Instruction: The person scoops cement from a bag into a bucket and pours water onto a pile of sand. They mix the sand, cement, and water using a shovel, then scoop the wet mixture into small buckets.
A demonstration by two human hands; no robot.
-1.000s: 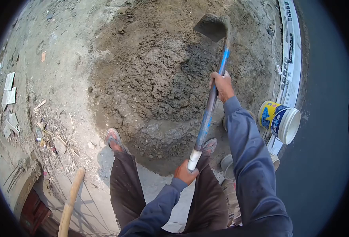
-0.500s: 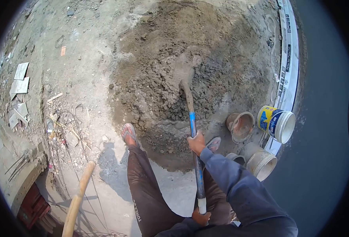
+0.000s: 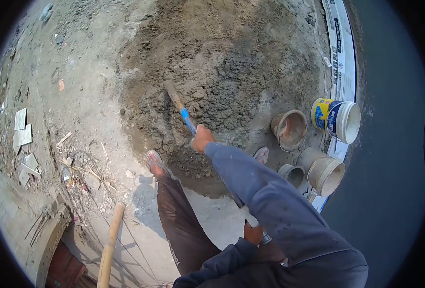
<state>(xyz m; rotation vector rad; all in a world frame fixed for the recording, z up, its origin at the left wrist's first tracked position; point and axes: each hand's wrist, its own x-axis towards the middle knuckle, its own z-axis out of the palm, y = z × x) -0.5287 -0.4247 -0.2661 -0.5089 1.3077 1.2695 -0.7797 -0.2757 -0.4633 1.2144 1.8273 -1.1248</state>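
A long-handled shovel [image 3: 175, 98], its shaft wrapped in part with blue tape, slants from the mortar heap [image 3: 227, 77] down toward my body. Its blade cannot be made out against the grey mix. My right hand [image 3: 203, 138] is closed round the shaft just below the blue tape. Lower down, near my legs, my left hand [image 3: 253, 234] is wrapped round the pale top end of the handle. My right sleeve hides part of the shaft between the two hands.
At the right stand a brown bucket [image 3: 289, 130], a yellow-and-blue paint bucket [image 3: 326, 116] and a grey tilted bucket [image 3: 318, 168]. Beyond them runs a white printed strip [image 3: 344, 53] along a dark grey surface. A wooden pole [image 3: 110, 245], wires and broken tiles [image 3: 22, 137] lie left.
The shovel's lower end has shifted left in the heap. My right hand has moved forward and left with the shaft; my left hand has come slightly up and right.
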